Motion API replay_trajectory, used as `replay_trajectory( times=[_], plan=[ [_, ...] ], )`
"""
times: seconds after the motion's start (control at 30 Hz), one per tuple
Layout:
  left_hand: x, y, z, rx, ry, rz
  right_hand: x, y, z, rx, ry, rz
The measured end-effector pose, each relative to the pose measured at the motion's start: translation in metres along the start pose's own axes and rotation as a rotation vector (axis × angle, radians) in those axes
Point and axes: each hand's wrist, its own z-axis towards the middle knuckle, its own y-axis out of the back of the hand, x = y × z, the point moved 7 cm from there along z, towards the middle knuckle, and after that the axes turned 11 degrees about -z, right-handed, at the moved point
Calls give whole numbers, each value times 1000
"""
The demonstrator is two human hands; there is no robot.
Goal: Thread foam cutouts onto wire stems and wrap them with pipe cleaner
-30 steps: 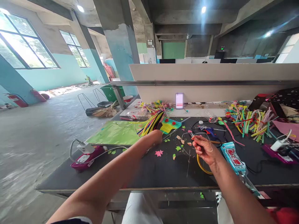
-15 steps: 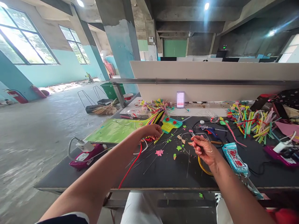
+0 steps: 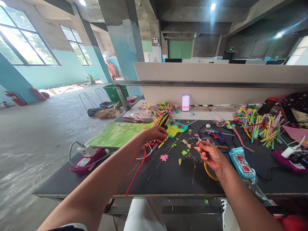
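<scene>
left hand pulled back from bundle, red pipe cleaner drawn out

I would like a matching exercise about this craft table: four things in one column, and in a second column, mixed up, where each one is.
Things:
1. red pipe cleaner
2. thin wire loop
3. phone
4. green paper sheet

Places:
A. standing against the white partition at the back
B. lying flat at the table's left, beyond the left hand
C. held in the right hand
D. running from the left hand toward the table's near edge

Pairs: 1-D, 2-C, 3-A, 4-B
</scene>
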Motion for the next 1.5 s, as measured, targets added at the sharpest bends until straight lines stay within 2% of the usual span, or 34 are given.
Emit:
replay_trajectory(
  times=[0.2,0.47,0.63,0.9,1.13,1.3,1.4,1.5],
  plan=[
    [-9,-12,-5,25,-39,-107,0,0,0,-2,7,-2],
    [-20,-21,-1,26,-141,-233,0,1,1,-25,-2,1],
    [-26,-27,-1,25,-126,-265,-2,2,2,-31,-11,-5],
    [-16,-27,-5,25,-34,-213,-1,3,1,-22,-10,-8],
    [-4,-38,-12,95,20,-183,-1,2,1,-24,-18,12],
    [4,-52,-15,61,39,-265,-2,4,2,-15,-14,12],
    [5,-64,-16,33,-15,-286,-3,4,2,-12,-13,10],
    [7,-67,-15,-70,-38,-70,-3,5,2,-7,-9,14]
  ],
)
